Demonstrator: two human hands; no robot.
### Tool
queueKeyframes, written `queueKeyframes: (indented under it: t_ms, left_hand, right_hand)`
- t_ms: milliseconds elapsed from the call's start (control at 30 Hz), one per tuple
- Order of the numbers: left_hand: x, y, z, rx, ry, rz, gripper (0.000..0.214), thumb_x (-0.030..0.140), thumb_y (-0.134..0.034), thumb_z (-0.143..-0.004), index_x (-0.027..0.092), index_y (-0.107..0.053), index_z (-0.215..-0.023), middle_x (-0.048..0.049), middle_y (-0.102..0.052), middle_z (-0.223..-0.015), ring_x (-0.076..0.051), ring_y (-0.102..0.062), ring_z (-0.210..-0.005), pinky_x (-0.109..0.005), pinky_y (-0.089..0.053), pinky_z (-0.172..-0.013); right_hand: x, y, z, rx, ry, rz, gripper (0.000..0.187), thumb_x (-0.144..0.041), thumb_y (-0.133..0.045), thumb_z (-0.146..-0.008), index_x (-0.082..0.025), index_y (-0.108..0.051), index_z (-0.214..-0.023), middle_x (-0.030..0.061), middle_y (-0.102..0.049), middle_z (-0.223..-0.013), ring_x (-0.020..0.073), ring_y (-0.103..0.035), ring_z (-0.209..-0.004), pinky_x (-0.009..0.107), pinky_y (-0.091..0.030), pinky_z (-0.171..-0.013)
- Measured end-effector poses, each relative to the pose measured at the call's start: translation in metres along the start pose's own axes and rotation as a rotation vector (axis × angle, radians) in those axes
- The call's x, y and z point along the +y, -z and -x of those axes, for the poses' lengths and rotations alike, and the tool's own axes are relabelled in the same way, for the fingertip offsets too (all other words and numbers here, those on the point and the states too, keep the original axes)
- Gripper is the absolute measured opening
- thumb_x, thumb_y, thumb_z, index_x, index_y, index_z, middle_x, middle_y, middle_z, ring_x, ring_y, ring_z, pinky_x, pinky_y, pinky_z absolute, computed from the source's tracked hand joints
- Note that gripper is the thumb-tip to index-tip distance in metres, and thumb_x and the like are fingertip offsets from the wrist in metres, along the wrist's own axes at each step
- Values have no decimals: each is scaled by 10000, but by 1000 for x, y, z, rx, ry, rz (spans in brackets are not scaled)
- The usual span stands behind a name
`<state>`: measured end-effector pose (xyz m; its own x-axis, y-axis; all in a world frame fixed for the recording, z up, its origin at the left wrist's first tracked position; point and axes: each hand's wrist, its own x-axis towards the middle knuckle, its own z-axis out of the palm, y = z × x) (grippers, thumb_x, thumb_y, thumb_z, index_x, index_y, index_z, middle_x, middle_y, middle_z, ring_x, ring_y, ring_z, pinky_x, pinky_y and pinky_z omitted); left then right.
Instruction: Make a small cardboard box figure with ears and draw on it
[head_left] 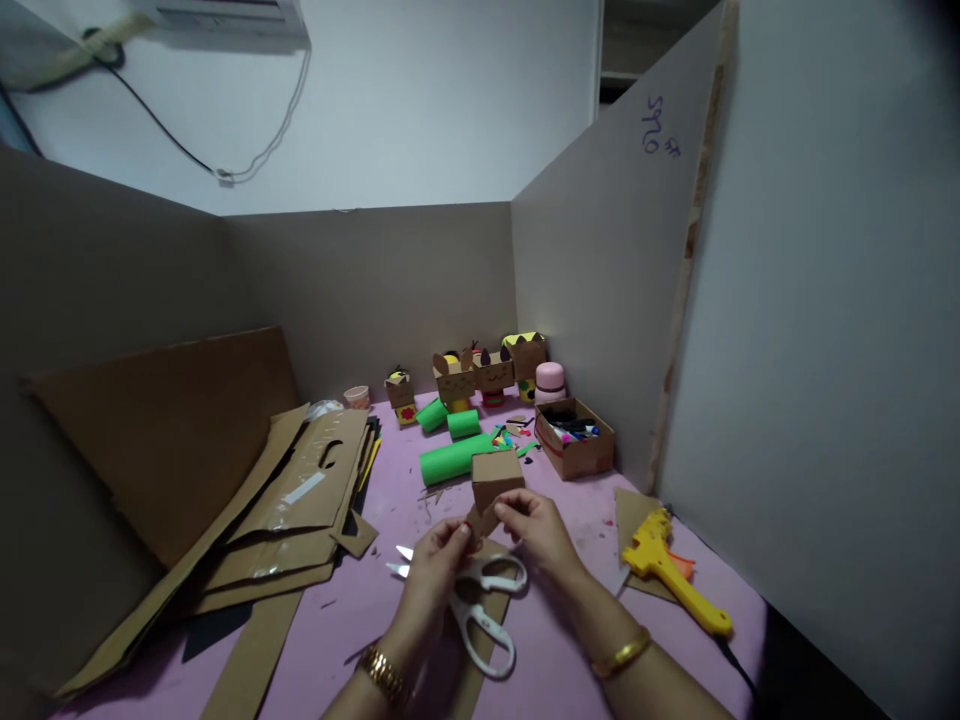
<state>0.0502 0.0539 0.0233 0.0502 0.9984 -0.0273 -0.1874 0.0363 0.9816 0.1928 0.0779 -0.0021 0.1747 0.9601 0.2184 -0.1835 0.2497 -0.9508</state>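
Note:
My left hand [437, 560] and my right hand [538, 528] meet over the pink table, both with fingers pinched on a small brown cardboard box piece [493, 488] held between them. The box rises just above my fingertips. White-handled scissors [480, 605] lie open on the table under my hands, blades pointing left. My left wrist wears a gold watch and my right wrist a gold bangle.
Flattened cardboard sheets [292, 500] are stacked at the left. Green paper rolls [454, 458] lie beyond my hands. Several cardboard figures [480, 378] stand at the back wall, with a box of markers [575, 437] beside them. A yellow glue gun [664, 565] lies right.

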Motion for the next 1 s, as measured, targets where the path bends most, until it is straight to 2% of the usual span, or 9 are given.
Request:
queueKeyframes:
  t_ms: [100,233,400,700,1000]
  left_hand:
    - [11,-7,-19,29,-72,-37,200,299,-765,-626,138,-715,-734,-19,-684,-691,-133,-572,-626,-217,-403,-598]
    - [22,-18,-47,49,-174,-54,174,276,-749,-620,151,-685,-722,10,-655,-628,-130,-543,-586,-231,-398,-589]
    - [29,-21,-69,11,-268,-103,136,259,-734,-633,158,-685,-709,-14,-691,-702,-161,-596,-705,-256,-437,-702]
    - [14,-15,-80,-41,-279,-150,131,278,-724,-632,171,-682,-695,-17,-697,-716,-189,-599,-737,-294,-436,-730]
    - [15,-13,-81,-57,-276,-143,130,282,-717,-634,174,-672,-693,-5,-690,-698,-177,-595,-709,-286,-441,-706]
  right_hand:
    - [-15,13,-24,68,88,28,259,-412,-695,-662,-164,-654,-725,-4,-631,-622,140,-546,-545,257,-438,-530]
    - [-30,26,-48,118,209,96,171,-345,-657,-705,-180,-650,-749,10,-652,-715,176,-588,-698,288,-461,-678]
    - [-24,32,-56,91,273,154,123,-306,-645,-716,-185,-652,-738,11,-653,-702,185,-592,-693,290,-451,-679]
    - [-12,36,-56,58,294,169,114,-316,-623,-738,-204,-647,-732,21,-689,-699,197,-620,-686,301,-478,-681]
    - [-12,37,-56,45,287,190,108,-297,-630,-740,-192,-657,-751,16,-672,-700,186,-602,-674,293,-453,-673]
